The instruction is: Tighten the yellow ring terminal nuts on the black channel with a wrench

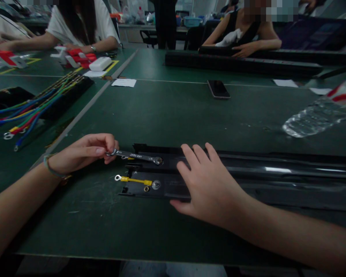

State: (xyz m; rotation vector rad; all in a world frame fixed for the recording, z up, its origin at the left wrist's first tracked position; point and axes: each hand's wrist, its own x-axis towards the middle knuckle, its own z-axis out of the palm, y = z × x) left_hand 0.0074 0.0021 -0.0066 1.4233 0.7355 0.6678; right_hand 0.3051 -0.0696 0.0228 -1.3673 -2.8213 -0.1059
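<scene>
My left hand [89,152] is closed around the left end of a combination wrench [135,155]. The wrench's other end sits around a fastener on the upper of two long black profiles [256,169]. My right hand [210,181] lies across both profiles with its fingers spread, steadying nothing else. On the lower profile a short yellow wire [137,181] with ring terminals is attached at a round stud, its free ring sticking out past the left end. A small brass nut [146,189] lies beside that stud. Another yellow wire is partly hidden beneath the wrench.
A phone [218,89] lies mid-table, and a plastic bottle [314,115] rests at the right. Bundled coloured wires with ring terminals [43,102] lie left. Across the table, people sit near more black profiles [242,64], red-and-white tools [72,57] and a white box [100,64].
</scene>
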